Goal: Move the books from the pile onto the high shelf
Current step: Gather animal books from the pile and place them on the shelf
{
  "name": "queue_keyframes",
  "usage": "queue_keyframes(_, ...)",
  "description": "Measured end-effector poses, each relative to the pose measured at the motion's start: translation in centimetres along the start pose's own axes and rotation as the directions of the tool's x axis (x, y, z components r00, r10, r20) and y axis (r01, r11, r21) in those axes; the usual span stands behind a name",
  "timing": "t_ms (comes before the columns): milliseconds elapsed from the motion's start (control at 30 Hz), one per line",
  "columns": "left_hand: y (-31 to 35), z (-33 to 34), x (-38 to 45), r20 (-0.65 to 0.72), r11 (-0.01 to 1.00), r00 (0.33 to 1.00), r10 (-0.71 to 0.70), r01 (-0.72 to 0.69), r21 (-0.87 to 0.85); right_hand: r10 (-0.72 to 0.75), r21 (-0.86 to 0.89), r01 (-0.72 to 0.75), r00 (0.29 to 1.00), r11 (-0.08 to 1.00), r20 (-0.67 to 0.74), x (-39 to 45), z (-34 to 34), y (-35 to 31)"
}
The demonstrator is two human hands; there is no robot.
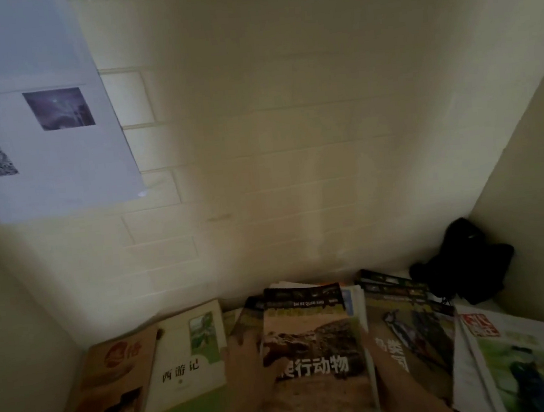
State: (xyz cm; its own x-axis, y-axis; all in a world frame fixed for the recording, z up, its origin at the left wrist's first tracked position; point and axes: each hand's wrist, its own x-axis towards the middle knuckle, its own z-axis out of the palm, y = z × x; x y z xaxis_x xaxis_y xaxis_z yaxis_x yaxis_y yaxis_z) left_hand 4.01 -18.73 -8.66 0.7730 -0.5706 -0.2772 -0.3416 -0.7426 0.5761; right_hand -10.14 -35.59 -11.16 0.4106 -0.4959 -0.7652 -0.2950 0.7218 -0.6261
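Both hands held the reptile book (pixel 314 351): the left hand (pixel 249 364) gripped its edge, the right hand (pixel 379 371) its other side. Best lowered flat onto the stack (pixel 352 297), edges squared.

"西游记" on white-green book (pixel 188 363); "行动物" on held book (pixel 313 351)

A white shelf (pixel 403 273) runs along the bottom of the frame, boxed in by pale walls. Lying on it from lower left to lower right: a brown book (pixel 109 397), a white-and-green book (pixel 186 363), a stack of reptile and bird books (pixel 314 351), and white magazines (pixel 518 364). A black bag (pixel 465 260) sits in the right back corner.
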Motion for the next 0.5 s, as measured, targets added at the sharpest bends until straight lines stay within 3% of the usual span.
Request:
queue_keyframes(133, -0.7, 0.8, -0.3, 0.131, 0.973, 0.991, 0.022, 0.009, -0.23, -0.175, -0.325, 0.159, 0.984, 0.932, -0.021, -2.7, -0.4, 1.1)
queue_keyframes(233, -1.2, 1.3, 0.2, 0.173, 0.984, 0.983, 0.057, -0.026, -0.174, -0.344, -0.398, 0.319, 0.939, 0.86, 0.009, -3.8, -0.5, 1.4)
queue_keyframes(300, -1.6, 0.9, 0.6, 0.194, 0.976, 0.975, 0.107, -0.065, -0.209, -0.399, -0.357, 0.394, 0.915, 0.847, 0.065, -5.3, -0.6, 1.1)
queue_keyframes(433, -0.1, -2.3, 0.9, 0.186, 0.77, 0.956, 0.225, -0.057, -0.635, -0.579, -0.295, 0.588, 0.805, 0.753, 0.129, -8.3, 0.1, -0.8)
queue_keyframes(500, 0.9, -4.0, 1.4, 0.127, 0.683, 0.949, 0.29, -0.112, -0.722, -0.637, -0.277, 0.657, 0.752, 0.702, 0.169, -9.3, 1.0, -2.4)
